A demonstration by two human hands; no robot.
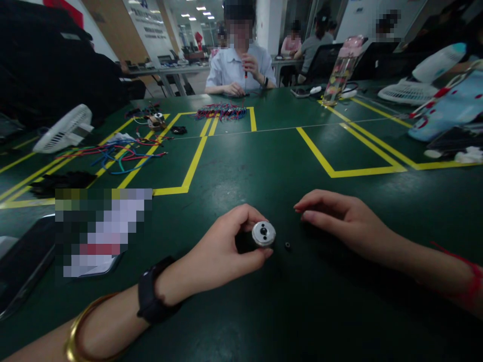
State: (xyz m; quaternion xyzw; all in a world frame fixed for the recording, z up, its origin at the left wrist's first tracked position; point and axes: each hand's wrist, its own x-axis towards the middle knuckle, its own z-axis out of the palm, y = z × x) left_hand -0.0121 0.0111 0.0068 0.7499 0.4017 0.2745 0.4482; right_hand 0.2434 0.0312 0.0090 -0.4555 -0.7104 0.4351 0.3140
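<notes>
My left hand (pixel 237 241) grips a round silver metal part (pixel 258 234) between thumb and fingers, just above the green table. Its flat face points up and shows a dark centre hole with smaller dark holes around it. A tiny black ring-shaped piece (pixel 287 246) lies on the table to the right of the metal part, touched by neither hand. Farther right, my right hand (pixel 335 213) hovers low over the table. Its fingers are loosely curved, the thumb a little apart from them, and I see nothing held there.
At left lie a phone (pixel 28 261), a pixelated item (pixel 103 236), black cloth (pixel 62 183), coloured wires (pixel 121 153) and a white fan (pixel 66 128). A wire bundle (pixel 222 111) sits ahead, before a person (pixel 241 63) holding a screwdriver. Right stand a bottle (pixel 341 70) and another fan (pixel 411 90).
</notes>
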